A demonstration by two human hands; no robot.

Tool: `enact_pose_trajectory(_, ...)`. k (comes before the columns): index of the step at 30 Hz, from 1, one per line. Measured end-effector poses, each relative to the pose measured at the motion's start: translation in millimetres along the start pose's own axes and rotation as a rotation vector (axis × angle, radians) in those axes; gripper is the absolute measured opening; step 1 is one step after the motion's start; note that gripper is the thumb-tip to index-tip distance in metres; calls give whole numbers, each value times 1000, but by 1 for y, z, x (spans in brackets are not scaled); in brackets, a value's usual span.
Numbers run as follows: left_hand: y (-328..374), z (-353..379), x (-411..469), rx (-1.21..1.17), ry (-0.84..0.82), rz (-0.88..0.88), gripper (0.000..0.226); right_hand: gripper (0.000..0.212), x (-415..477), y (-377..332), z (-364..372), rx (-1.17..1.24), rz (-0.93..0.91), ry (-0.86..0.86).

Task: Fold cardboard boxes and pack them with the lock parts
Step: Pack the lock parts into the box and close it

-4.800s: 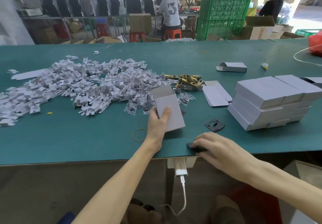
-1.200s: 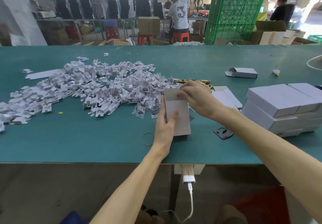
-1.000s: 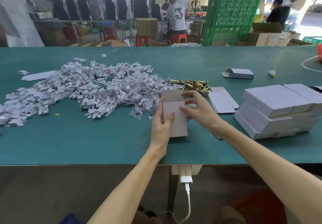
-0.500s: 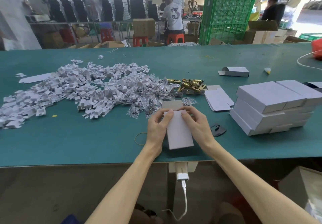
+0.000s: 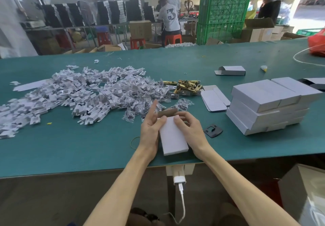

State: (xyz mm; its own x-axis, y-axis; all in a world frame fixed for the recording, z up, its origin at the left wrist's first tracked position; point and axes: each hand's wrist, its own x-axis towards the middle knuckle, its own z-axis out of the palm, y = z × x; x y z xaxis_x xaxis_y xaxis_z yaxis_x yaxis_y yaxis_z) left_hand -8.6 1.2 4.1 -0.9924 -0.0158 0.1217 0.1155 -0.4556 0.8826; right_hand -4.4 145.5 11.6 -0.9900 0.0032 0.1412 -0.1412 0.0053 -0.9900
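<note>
Teal table (image 5: 79, 146) | left grip (image 5: 151, 131), right grip (image 5: 190, 129) hold box (image 5: 173, 138) | shirt (image 5: 169, 15): "3"

Matt teal covering on the table (image 5: 79, 146). Near centre, smooth matt pale-grey card on the box (image 5: 173, 138), raw brown board inside its flap (image 5: 167, 112). Same grey card on the stacked boxes (image 5: 263, 102), right. Polished brass-coloured metal on the lock parts (image 5: 188, 86); glossy clear plastic on the screw bags (image 5: 151, 92).
</note>
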Motion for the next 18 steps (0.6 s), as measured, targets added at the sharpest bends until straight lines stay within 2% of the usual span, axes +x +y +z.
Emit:
enact_pose_trajectory(1,0,0,0,10,9,4,60,25,0,0,1,-13,16,20)
enact_pose_trajectory(3,-1,1,-1,70,49,31,41,40,-2,-3,2,-31,56,44)
enact_pose_trajectory(5,-2,1,-3,99,107,55,25,41,-7,-4,1,-93,47,-23)
enact_pose_trajectory(8,-3,-2,-1,52,198,76,19,42,-20,0,-6,-171,12,-183)
enact_pose_trajectory(10,-2,-3,-1,52,223,66,16,43,-27,2,-11,-99,7,-197)
enact_pose_trajectory(12,-1,-2,0,47,179,28,16,36,-27,0,-17,35,23,-98)
enact_pose_trajectory(15,-2,2,-1,94,101,-23,33,24,-19,-5,-31,128,48,122)
enact_pose_trajectory(18,-5,1,-1,213,55,-4,31,37,-13,-6,-40,194,98,287)
